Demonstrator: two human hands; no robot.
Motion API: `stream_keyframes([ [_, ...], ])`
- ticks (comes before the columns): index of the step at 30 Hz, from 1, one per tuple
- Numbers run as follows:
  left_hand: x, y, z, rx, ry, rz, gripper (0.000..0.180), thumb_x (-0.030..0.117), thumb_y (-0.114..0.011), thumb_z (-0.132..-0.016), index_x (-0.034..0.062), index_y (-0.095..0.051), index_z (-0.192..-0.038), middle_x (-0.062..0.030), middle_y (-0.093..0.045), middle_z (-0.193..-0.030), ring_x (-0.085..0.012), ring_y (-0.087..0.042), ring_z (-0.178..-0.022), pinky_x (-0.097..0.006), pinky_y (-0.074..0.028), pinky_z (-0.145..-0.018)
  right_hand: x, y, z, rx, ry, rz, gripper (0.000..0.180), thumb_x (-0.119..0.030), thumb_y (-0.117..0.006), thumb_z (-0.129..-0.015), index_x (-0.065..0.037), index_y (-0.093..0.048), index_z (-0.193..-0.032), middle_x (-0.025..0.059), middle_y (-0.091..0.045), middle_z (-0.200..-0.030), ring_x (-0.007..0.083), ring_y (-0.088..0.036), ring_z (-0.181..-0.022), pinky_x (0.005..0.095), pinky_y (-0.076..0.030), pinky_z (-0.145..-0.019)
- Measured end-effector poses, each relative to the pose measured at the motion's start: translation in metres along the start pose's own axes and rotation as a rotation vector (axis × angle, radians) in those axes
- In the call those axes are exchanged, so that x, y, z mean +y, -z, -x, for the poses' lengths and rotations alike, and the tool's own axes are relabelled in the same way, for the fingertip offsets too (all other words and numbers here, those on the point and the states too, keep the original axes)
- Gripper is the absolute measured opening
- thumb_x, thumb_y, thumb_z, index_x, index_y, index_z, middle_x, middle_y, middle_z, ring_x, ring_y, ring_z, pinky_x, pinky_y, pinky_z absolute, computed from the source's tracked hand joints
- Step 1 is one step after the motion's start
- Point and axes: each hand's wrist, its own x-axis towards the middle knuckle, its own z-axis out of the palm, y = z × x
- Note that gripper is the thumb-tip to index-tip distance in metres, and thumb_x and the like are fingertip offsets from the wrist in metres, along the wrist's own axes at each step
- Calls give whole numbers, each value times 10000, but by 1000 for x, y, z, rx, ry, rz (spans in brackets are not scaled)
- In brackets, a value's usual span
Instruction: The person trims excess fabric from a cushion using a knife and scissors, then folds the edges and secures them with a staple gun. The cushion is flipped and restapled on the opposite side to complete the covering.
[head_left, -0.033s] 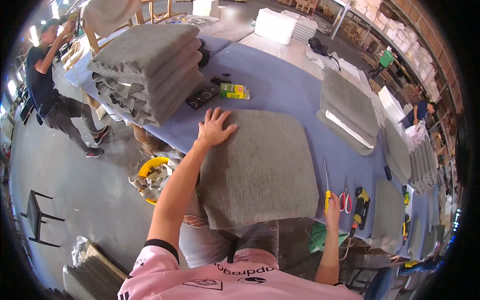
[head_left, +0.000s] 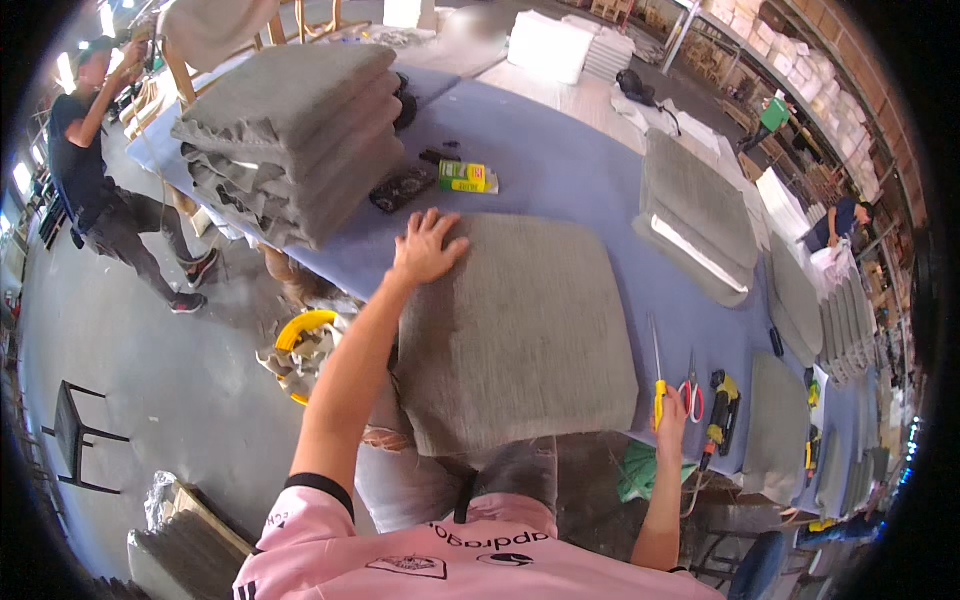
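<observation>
A grey fabric-covered seat cushion [head_left: 520, 330] lies in front of me, its near edge overhanging the table towards my legs. My left hand [head_left: 430, 250] rests flat on its far left corner, fingers spread. To the right of the cushion, my right hand [head_left: 672, 412] is closed around the yellow handle of a screwdriver [head_left: 659, 395], whose long thin shaft points away from me. Red-and-white-handled scissors [head_left: 691, 398] lie just right of that hand. Beyond them is a yellow-and-black power tool [head_left: 720, 415].
A tall stack of grey cushions [head_left: 290, 140] stands at the far left of the blue-covered table [head_left: 540, 150]. A yellow-green box [head_left: 467, 178] and a black case [head_left: 402, 190] sit beyond the cushion. More cushions [head_left: 700, 210] lie right. A person [head_left: 110, 180] stands left.
My right hand has shifted very slightly to the right and away from me, with the screwdriver. My left hand stays on the same corner of the cushion.
</observation>
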Motion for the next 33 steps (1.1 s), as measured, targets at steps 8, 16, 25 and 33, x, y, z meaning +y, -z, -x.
stream_keyframes([
  [8, -70, -10, -34, -12, -135, 2, 493, 404, -560, -1076, 343, -600, -1563, -86, -552, -1630, -410, -445, -1539, -663, -462, -1171, -100, -20, 104, -230, 306, 359, 485, -115, -655, -1096, -49, -589, -1573, 39, -714, -1034, 74, -606, -734, 254, -494, -625],
  [16, -53, -15, 15, 319, -45, 41, 479, 423, -571, -1057, 345, -645, -1523, -61, -573, -1618, -412, -476, -1519, -592, -466, -1205, -128, -114, 141, -657, 909, 825, 542, -49, -796, -941, -113, -715, -1473, 134, -735, -991, 278, -707, -787, 376, -575, -712],
  [25, -58, -15, 10, 272, -11, 114, 467, 411, -595, -1066, 345, -651, -1525, -78, -572, -1623, -436, -489, -1494, -525, -428, -1262, -172, -130, 125, -731, 1045, 1146, 547, -129, -834, -951, -180, -719, -1483, 78, -687, -904, 254, -689, -729, 379, -538, -634],
  [33, -62, -13, 7, 280, -15, 142, 481, 435, -617, -1015, 361, -685, -1485, -85, -580, -1614, -410, -493, -1505, -544, -460, -1233, -206, -145, 105, -977, 640, 987, 471, -117, -736, -1032, -111, -681, -1501, 188, -798, -1093, 335, -780, -937, 388, -587, -827],
])
